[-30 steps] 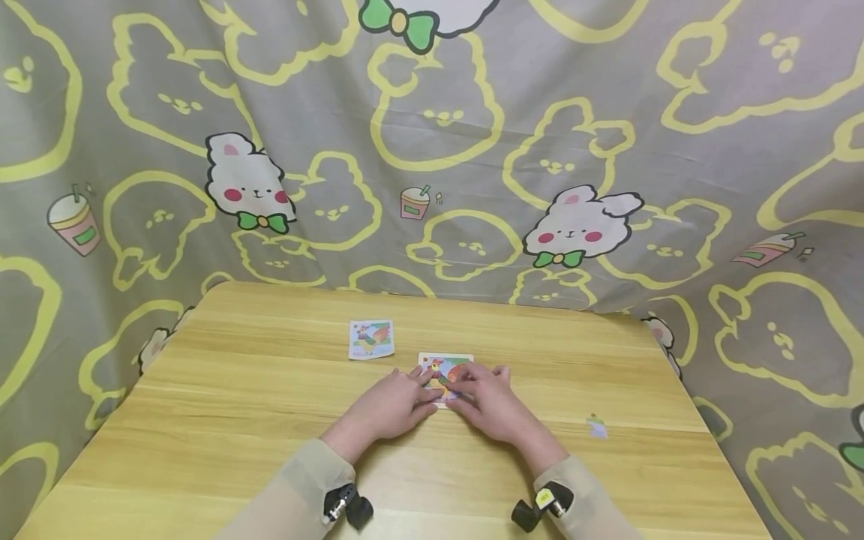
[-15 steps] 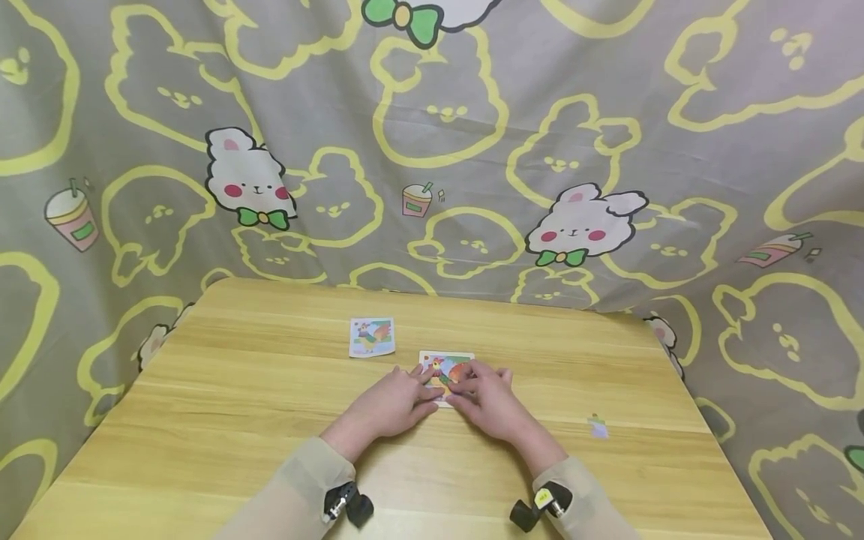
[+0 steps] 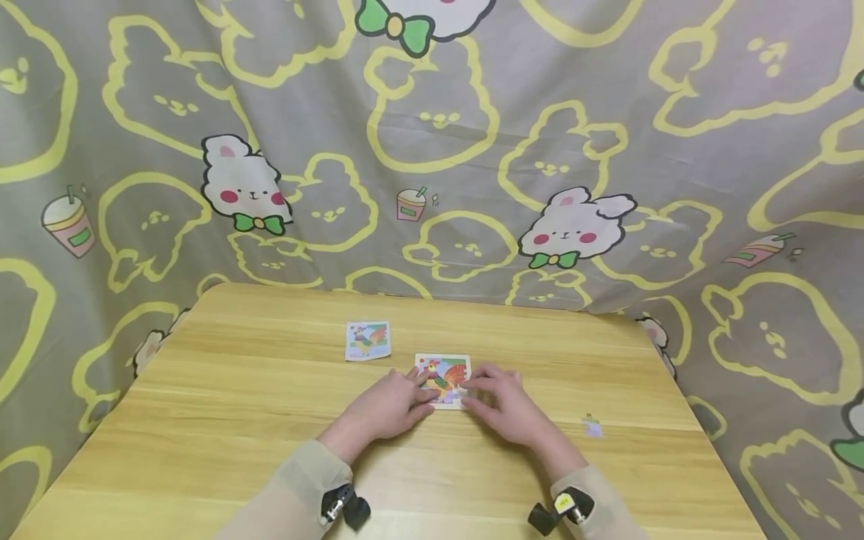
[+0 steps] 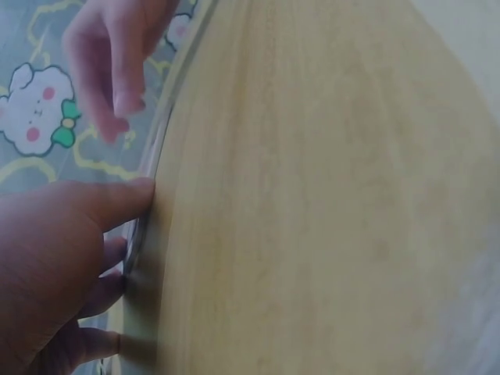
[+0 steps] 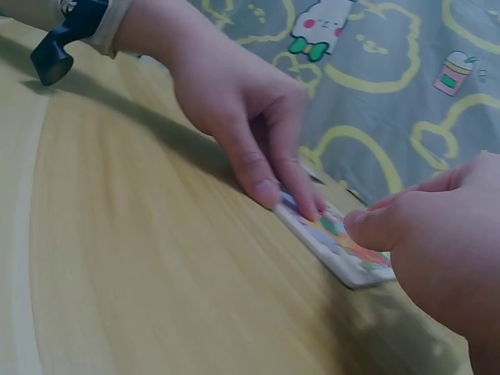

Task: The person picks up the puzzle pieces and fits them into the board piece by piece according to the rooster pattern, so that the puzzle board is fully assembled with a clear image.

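Observation:
A small framed jigsaw puzzle (image 3: pixel 445 371) with a colourful rooster picture lies on the table. My left hand (image 3: pixel 388 405) holds its left side, thumb at the near edge and a finger resting on the picture. In the right wrist view, that thumb and finger of the left hand (image 5: pixel 242 117) show at one corner of the puzzle (image 5: pixel 336 226). By the puzzle's right edge hovers my right hand (image 3: pixel 502 401), fingers loosely bent, with nothing seen between thumb and fingertips. Off to the right lies a loose puzzle piece (image 3: pixel 592 426), purple and green.
A paper card (image 3: pixel 367 341) printed with the same rooster lies behind and left of the puzzle. The wooden table (image 3: pixel 270 352) ends at a grey curtain (image 3: pixel 310 97) with cartoon figures, which also hangs along both sides.
My right hand has drawn back to the right from the puzzle, uncovering more of the rooster's tail side. The left hand keeps its place on the puzzle.

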`<state>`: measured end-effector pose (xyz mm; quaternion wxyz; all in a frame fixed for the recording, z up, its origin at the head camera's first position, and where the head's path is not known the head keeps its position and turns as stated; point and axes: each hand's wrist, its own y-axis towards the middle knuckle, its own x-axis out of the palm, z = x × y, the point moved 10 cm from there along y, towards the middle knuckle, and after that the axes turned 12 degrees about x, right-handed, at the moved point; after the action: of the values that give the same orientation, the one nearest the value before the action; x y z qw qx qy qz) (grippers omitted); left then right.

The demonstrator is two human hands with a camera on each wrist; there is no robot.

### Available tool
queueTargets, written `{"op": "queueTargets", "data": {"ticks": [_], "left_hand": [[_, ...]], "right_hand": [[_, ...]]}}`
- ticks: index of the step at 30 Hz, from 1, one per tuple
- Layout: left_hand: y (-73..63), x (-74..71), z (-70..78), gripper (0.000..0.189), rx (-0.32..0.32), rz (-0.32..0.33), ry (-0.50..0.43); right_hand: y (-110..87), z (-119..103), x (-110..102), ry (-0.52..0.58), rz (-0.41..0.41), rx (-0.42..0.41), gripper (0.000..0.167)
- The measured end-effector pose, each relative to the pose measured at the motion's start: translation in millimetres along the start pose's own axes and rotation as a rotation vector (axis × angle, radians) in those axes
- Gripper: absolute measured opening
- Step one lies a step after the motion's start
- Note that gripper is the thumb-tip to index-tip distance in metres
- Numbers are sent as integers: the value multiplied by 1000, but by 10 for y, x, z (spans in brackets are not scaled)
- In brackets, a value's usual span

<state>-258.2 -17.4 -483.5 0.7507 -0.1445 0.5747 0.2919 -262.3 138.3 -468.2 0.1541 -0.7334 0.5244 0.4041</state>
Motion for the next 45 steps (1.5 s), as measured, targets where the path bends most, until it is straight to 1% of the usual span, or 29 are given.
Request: {"op": "queueTargets", "data": {"ticks": [6,10,14,17,21,26,31,34,36,40,45], "left_hand": [[-1,16,-13,39,-15,2,-16],[5,9,-13,39,-17,26,-8],[13,1,-15,37,-14,57,9],[16,-4,-14,36,-13,65,5],[13,-6,-12,36,-24,56,-14],[7,-19,-2,36,-33,46,-16],[10,-31,6,37,-30,46,-15],[11,-30,4,37,-30,46,-15],[12,-26,2,37,-30,47,-14],[14,-8,-10,37,-34,46,-16],[16,-1,-15,36,-37,44,-23]], "right_hand": [[-210,109,-274,29,89,-46,22],[-372,265,-409,21,127,-27,22],[-530,399,-551,0,142,4,23],[-652,480,-678,-20,159,13,24],[-793,590,-853,-48,187,23,26],[-936,714,-1027,-63,205,24,33],[-1075,793,-1165,-85,225,15,41],[-1141,845,-1224,-98,221,22,42],[-1173,893,-1256,-112,215,54,42],[-1211,1000,-1294,-137,188,155,42],[-1222,1087,-1272,-161,126,240,37]]}}
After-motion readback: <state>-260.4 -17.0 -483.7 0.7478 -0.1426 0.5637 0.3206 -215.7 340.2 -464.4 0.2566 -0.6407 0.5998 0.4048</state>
